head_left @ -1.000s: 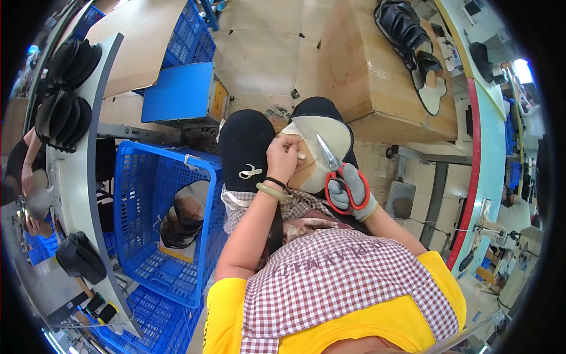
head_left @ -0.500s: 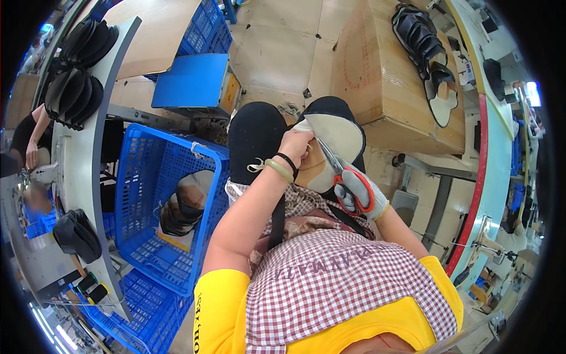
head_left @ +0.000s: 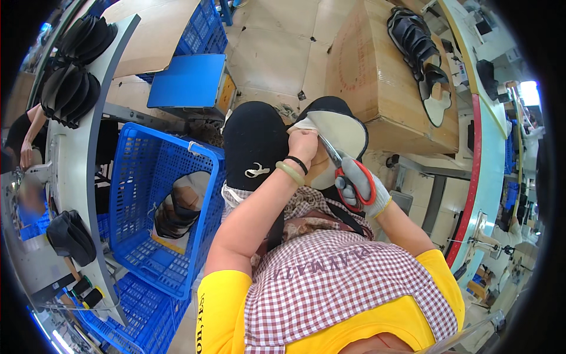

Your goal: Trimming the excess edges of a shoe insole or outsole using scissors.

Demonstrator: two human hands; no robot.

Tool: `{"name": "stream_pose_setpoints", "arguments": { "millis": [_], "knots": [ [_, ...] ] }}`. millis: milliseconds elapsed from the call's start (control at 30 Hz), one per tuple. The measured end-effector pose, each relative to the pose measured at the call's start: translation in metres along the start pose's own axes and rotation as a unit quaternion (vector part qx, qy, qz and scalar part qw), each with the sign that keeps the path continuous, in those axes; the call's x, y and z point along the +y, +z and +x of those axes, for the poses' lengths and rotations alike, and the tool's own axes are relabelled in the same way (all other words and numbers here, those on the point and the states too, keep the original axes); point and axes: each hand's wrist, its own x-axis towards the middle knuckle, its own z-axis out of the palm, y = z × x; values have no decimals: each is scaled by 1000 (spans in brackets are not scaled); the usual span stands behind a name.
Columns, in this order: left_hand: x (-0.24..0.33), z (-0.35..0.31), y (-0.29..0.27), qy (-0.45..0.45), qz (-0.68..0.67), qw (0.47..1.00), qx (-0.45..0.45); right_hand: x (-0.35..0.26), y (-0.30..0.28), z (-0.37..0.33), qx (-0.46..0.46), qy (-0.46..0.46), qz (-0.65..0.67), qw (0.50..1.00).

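Note:
A shoe upper (head_left: 342, 131) with a cream lining and a dark edge lies across my right thigh. My left hand (head_left: 303, 146) is closed on its edge in a pinch, and pale material shows beside the fingertips. A tan patch of the piece is partly covered by that hand. In my right hand (head_left: 355, 182), which wears a grey-white glove, I hold scissors (head_left: 369, 180) with red handles. Their metal blades point up and left, against the upper close to my left fingers. Whether the blades are apart at the tip is hard to make out.
To my left stands a blue plastic crate (head_left: 171, 138) with stacked uppers (head_left: 177, 215) inside. More dark uppers (head_left: 71, 94) sit on a grey bench (head_left: 112, 65). At the right, a cardboard box (head_left: 365, 76) carries a row of uppers (head_left: 415, 44). Another person's arm (head_left: 32, 133) is at far left.
My left hand has shifted slightly right along the upper, nearer the blades. The right hand with the scissors has moved a little up. The whole view has drifted slightly.

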Motion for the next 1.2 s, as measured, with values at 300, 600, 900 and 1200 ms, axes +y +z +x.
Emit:
{"name": "stream_pose_setpoints", "arguments": {
  "millis": [300,600,900,1200],
  "knots": [
    [-8,-14,4,268,205,941,24,-4,9,-30,16,-29,-26,999],
    [-10,-11,-6,209,196,957,-34,12,5,-20,17,-82,-79,993],
    [-11,-16,-15,192,141,971,-27,-9,-2,-8,-14,-24,-84,996],
    [21,-26,-28,92,118,976,-160,-41,-25,8,-59,5,-135,989]
  ]
}}
